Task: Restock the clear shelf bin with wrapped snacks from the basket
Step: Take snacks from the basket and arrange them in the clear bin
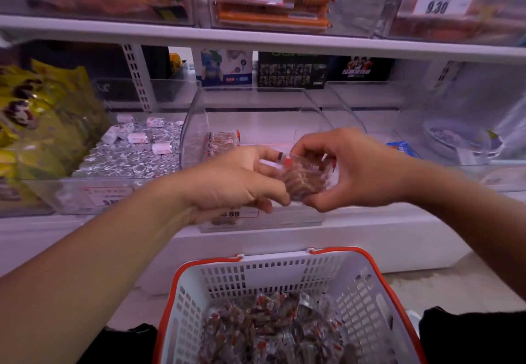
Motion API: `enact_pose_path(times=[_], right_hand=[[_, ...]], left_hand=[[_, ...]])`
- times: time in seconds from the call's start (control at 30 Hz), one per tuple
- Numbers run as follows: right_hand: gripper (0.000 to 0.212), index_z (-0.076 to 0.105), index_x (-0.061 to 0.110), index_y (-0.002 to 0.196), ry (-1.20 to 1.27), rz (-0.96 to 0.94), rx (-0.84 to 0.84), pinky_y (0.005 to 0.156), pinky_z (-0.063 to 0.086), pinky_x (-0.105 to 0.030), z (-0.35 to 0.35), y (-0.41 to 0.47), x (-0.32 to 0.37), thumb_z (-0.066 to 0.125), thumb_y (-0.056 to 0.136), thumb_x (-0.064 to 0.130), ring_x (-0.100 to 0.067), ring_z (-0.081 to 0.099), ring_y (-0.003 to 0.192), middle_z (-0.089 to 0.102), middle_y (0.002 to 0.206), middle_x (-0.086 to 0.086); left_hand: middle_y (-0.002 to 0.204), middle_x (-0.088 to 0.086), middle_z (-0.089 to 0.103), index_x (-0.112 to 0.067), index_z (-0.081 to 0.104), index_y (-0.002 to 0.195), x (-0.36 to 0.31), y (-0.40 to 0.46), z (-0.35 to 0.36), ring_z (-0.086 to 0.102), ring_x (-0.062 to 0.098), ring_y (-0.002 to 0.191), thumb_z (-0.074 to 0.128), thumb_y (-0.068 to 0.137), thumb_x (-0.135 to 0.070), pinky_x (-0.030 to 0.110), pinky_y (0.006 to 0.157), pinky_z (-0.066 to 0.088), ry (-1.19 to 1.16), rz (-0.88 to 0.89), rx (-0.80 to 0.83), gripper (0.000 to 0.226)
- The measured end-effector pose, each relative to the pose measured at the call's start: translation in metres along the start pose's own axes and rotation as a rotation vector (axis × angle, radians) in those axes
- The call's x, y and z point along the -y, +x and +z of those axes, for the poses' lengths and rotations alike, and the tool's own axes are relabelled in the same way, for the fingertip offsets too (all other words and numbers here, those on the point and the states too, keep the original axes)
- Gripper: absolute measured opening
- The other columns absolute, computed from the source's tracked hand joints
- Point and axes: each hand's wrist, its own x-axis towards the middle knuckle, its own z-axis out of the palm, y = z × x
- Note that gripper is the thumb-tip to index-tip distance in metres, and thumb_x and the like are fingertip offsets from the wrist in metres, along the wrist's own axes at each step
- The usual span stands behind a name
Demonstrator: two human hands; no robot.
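A small bunch of brown wrapped snacks (pixel 306 180) in clear wrappers is held between my two hands, just over the front edge of the clear shelf bin (pixel 196 124). My left hand (pixel 233 181) grips the bunch from the left, and my right hand (pixel 350 164) pinches it from the right with curled fingers. A few of the same snacks (pixel 223 141) lie at the bin's back left. Below, the white basket with an orange rim (pixel 284 267) holds several more wrapped snacks (pixel 273 332).
Left of the clear bin sits a bin of silver-wrapped sweets (pixel 133 155), and yellow packets (pixel 42 118) lie further left. A blue packet (pixel 401 147) lies in the bin on the right. The upper shelf (pixel 256 36) carries price tags and orange sausages.
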Motion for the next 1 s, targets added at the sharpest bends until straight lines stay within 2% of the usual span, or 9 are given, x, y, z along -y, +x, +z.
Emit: enact_pose_path(times=[0.07,0.1,0.2,0.27,0.33,0.47,0.63,0.87,1.0], right_hand=[[0.030,0.068,0.024,0.087,-0.054,0.055,0.024,0.057,0.048,-0.019,-0.006,0.024,-0.003,0.084,0.062,0.025,-0.005,0.062,0.063,0.067,0.071,0.011],[0.028,0.068,0.023,0.084,-0.040,0.100,0.009,0.056,0.048,-0.018,-0.009,0.039,-0.008,0.084,0.062,0.026,-0.004,0.062,0.061,0.068,0.070,0.010],[0.024,0.069,0.021,0.082,-0.089,0.238,0.030,0.058,0.049,-0.022,-0.010,0.093,-0.036,0.082,0.065,0.032,-0.009,0.066,0.064,0.071,0.072,0.006],[0.024,0.065,0.021,0.080,-0.273,0.296,0.114,0.060,0.044,-0.025,-0.002,0.128,-0.056,0.080,0.069,0.038,-0.013,0.062,0.068,0.068,0.075,0.005],[0.025,0.063,0.021,0.081,-0.441,0.355,0.180,0.062,0.041,-0.026,0.013,0.158,-0.076,0.077,0.073,0.040,-0.013,0.056,0.069,0.065,0.081,0.002],[0.032,0.065,0.015,0.096,-0.563,0.441,0.266,0.065,0.043,-0.026,0.040,0.193,-0.107,0.077,0.075,0.035,-0.019,0.058,0.080,0.067,0.095,-0.004],[0.037,0.064,0.011,0.107,-0.587,0.383,0.214,0.072,0.045,-0.029,0.067,0.209,-0.122,0.071,0.080,0.034,-0.028,0.061,0.095,0.066,0.108,-0.010],[0.058,0.050,0.010,0.125,-0.472,0.376,0.038,0.074,0.042,-0.029,0.075,0.204,-0.125,0.080,0.076,0.022,-0.031,0.056,0.106,0.059,0.120,-0.015],[0.054,0.054,0.007,0.118,-0.522,0.508,-0.083,0.078,0.048,-0.033,0.073,0.193,-0.125,0.084,0.074,0.021,-0.033,0.061,0.104,0.060,0.116,-0.015]], left_hand=[[0.115,0.010,0.070,-0.017,0.051,0.129,0.001,0.000,-0.018,0.071,0.018,0.093,0.069,0.081,0.008,0.024,0.071,0.060,0.046,0.062,-0.041,0.057],[0.117,0.002,0.068,-0.021,0.049,0.132,0.004,0.001,-0.028,0.070,0.013,0.098,0.073,0.081,0.000,0.025,0.077,0.060,0.197,0.120,-0.108,0.060],[0.109,-0.014,0.061,-0.029,0.053,0.129,0.015,0.003,-0.058,0.061,0.003,0.095,0.080,0.075,-0.030,0.023,0.082,0.057,0.907,0.307,-0.311,0.060],[0.096,-0.017,0.063,-0.032,0.066,0.108,0.018,0.004,-0.070,0.059,0.003,0.086,0.077,0.075,-0.047,0.028,0.078,0.055,1.252,0.332,-0.240,0.038],[0.076,-0.019,0.063,-0.032,0.070,0.087,0.020,0.007,-0.077,0.057,0.000,0.073,0.072,0.078,-0.055,0.028,0.068,0.051,1.401,0.306,-0.118,0.025],[0.062,-0.022,0.059,-0.034,0.072,0.086,0.022,0.017,-0.080,0.048,-0.005,0.061,0.067,0.083,-0.058,0.024,0.057,0.037,1.458,0.324,-0.059,0.025],[0.056,-0.024,0.053,-0.037,0.071,0.085,0.025,0.018,-0.081,0.046,-0.004,0.059,0.067,0.084,-0.058,0.022,0.054,0.028,1.468,0.428,-0.061,0.021],[0.064,-0.012,0.062,-0.029,0.070,0.082,0.029,0.013,-0.074,0.053,0.003,0.061,0.062,0.088,-0.054,0.026,0.055,0.036,1.465,0.462,-0.038,0.028],[0.068,-0.013,0.066,-0.029,0.074,0.082,0.026,0.008,-0.078,0.058,0.002,0.066,0.052,0.083,-0.071,0.028,0.061,0.048,1.427,0.423,-0.068,0.048]])
